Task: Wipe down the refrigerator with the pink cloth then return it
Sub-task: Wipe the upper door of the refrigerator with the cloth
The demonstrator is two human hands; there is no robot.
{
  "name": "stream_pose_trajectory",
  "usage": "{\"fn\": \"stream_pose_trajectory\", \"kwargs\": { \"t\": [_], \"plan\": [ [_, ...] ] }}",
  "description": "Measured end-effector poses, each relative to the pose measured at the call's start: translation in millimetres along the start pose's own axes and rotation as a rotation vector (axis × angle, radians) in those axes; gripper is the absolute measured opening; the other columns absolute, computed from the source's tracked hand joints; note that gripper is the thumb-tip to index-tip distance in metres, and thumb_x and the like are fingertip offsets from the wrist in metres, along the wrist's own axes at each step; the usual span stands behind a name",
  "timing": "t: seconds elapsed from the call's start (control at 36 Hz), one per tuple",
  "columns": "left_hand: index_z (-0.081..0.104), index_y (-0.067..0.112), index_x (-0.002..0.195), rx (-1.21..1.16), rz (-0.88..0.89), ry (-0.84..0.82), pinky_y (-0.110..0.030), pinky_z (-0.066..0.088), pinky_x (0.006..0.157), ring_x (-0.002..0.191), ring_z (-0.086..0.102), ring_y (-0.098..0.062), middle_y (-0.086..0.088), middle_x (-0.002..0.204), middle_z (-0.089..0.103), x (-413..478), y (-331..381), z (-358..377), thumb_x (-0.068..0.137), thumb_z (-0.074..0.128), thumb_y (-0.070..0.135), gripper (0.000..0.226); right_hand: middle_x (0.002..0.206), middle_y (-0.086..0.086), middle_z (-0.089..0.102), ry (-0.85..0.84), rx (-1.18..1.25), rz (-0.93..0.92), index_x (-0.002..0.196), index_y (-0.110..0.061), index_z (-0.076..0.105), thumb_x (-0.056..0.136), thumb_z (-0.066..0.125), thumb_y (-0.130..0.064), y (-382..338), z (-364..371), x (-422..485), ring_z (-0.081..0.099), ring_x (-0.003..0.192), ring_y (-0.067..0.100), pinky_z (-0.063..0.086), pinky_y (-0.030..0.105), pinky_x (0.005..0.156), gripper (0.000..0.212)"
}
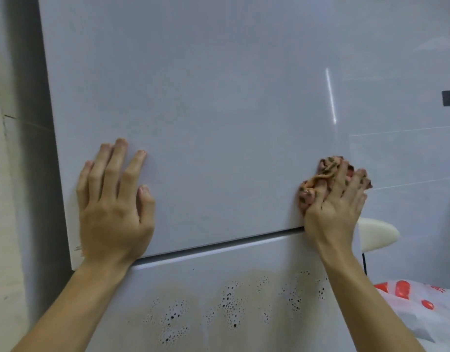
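**Entry: wiping in progress**

Item 1: pink cloth (323, 171), 4 o'clock, bunched against the refrigerator (244, 72) near the upper door's (218, 123) right edge. It is mostly hidden under my right hand (338, 207), fingers curled over it.

Item 2: left hand (114, 207), 8 o'clock, spread flat on that door.

Refrigerator cut off top and bottom. Lower door (244, 260): speckled tan patch, stain or reflection unclear. Open door surface between my hands and toward 12 o'clock. Red-printed bag (422, 308), 5 o'clock.
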State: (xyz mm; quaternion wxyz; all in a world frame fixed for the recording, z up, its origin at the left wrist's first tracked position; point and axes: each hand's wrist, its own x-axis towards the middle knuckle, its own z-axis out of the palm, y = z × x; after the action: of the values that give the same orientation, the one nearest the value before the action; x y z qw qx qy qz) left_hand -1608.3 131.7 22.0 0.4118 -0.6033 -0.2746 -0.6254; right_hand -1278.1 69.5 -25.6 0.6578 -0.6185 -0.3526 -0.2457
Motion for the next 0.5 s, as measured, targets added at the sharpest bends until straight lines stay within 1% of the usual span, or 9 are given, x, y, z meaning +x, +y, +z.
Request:
{"fn": "stream_pose_trajectory", "kwargs": {
  "t": [0.06,0.11,0.19,0.31,0.36,0.42,0.5],
  "plan": [
    [0.052,0.009,0.152,-0.002,-0.004,-0.008,-0.052,0.019,0.129,0.155,0.032,-0.033,-0.014,0.165,0.040,-1,0,-1,0.102,0.043,0.018,0.051,0.174,0.013,-0.013,0.015,0.009,0.048,0.168,-0.021,-0.004,0.103,0.014,-0.052,-15,7,-6,-0.016,0.161,0.028,-0.014,0.042,0.129,0.074],
    [0.051,0.009,0.153,-0.003,-0.002,-0.018,-0.051,0.018,0.130,0.156,0.031,-0.033,-0.013,0.165,0.039,-1,0,-2,0.103,0.042,0.019,0.052,0.174,0.017,-0.011,0.024,-0.005,0.017,0.168,-0.017,-0.004,0.104,0.014,-0.052,-33,16,-17,-0.015,0.161,0.031,-0.013,0.045,0.129,0.075],
    [0.050,0.010,0.154,-0.009,-0.006,-0.031,-0.049,0.015,0.131,0.157,0.030,-0.032,-0.013,0.166,0.038,0,1,-3,0.103,0.042,0.018,0.052,0.173,0.021,-0.007,0.029,-0.036,-0.130,0.167,-0.012,0.000,0.106,0.018,-0.049,-69,33,-40,-0.012,0.161,0.036,-0.006,0.053,0.130,0.074],
    [0.049,0.011,0.155,-0.016,-0.001,-0.030,-0.047,0.015,0.131,0.157,0.029,-0.032,-0.013,0.167,0.037,-1,2,-2,0.102,0.044,0.017,0.053,0.170,0.030,0.009,0.006,0.002,-0.367,0.164,-0.004,0.024,0.105,0.039,-0.042,-118,54,-85,0.000,0.159,0.048,0.007,0.062,0.128,0.072],
    [0.049,0.011,0.155,-0.019,0.013,-0.039,-0.049,0.016,0.131,0.157,0.028,-0.031,-0.013,0.167,0.036,-1,1,-2,0.102,0.043,0.018,0.054,0.170,0.030,0.010,-0.029,-0.002,-0.501,0.163,-0.005,0.028,0.104,0.045,-0.040,-135,62,-113,0.001,0.159,0.046,0.010,0.061,0.129,0.071],
    [0.048,0.011,0.155,-0.026,0.020,-0.057,-0.048,0.015,0.131,0.158,0.027,-0.031,-0.013,0.167,0.035,0,-2,-4,0.103,0.040,0.020,0.054,0.171,0.028,0.009,-0.073,-0.038,-0.612,0.164,-0.009,0.027,0.106,0.044,-0.042,-145,66,-133,0.000,0.160,0.043,0.011,0.058,0.130,0.070],
    [0.048,0.012,0.155,-0.045,0.017,-0.066,-0.045,0.012,0.131,0.158,0.026,-0.030,-0.012,0.168,0.034,1,-3,-7,0.103,0.039,0.022,0.054,0.172,0.024,0.009,-0.116,-0.027,-0.714,0.165,-0.015,0.027,0.108,0.043,-0.043,-141,64,-133,0.000,0.161,0.040,0.013,0.056,0.130,0.066]
  ]
}}
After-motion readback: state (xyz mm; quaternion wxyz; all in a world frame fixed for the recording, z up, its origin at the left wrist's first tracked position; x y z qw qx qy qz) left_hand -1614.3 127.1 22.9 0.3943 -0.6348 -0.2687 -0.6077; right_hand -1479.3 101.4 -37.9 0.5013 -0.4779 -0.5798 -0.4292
